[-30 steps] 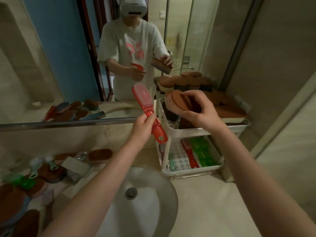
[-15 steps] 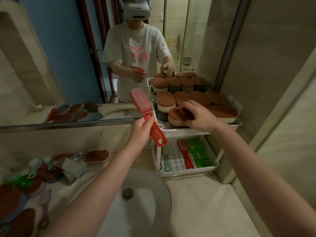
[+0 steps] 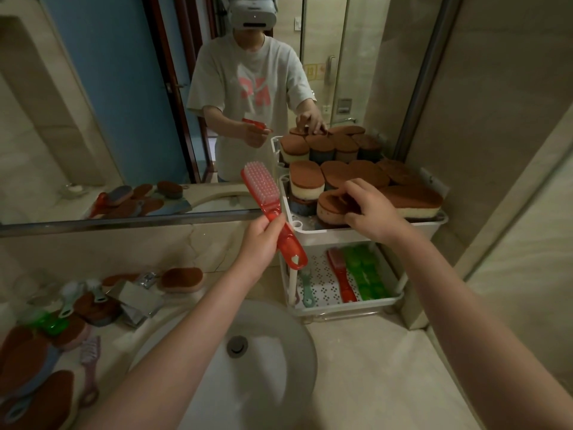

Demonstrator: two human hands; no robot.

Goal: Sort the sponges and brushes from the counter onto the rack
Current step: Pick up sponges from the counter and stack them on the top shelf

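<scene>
A sponge (image 3: 331,205) on the top tier of the rack (image 3: 325,236), a red brush (image 3: 267,200) held up.
We saw the left hand (image 3: 260,242) gripping the red brush by its handle beside the rack. The right hand (image 3: 373,212) curled round the sponge, hiding part of it. The counter pile (image 3: 29,364) at left was dim and cut off.

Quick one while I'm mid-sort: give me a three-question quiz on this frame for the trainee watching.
1. True or false: the left hand grips a red brush by its handle.
2. The right hand holds a sponge on which part of the rack? A) top tier B) bottom tier C) none, it is in the sink
3. Fill in: the rightmost items in the bottom tier are ____ in colour.
Key: 1 true; 2 A; 3 green.
</scene>
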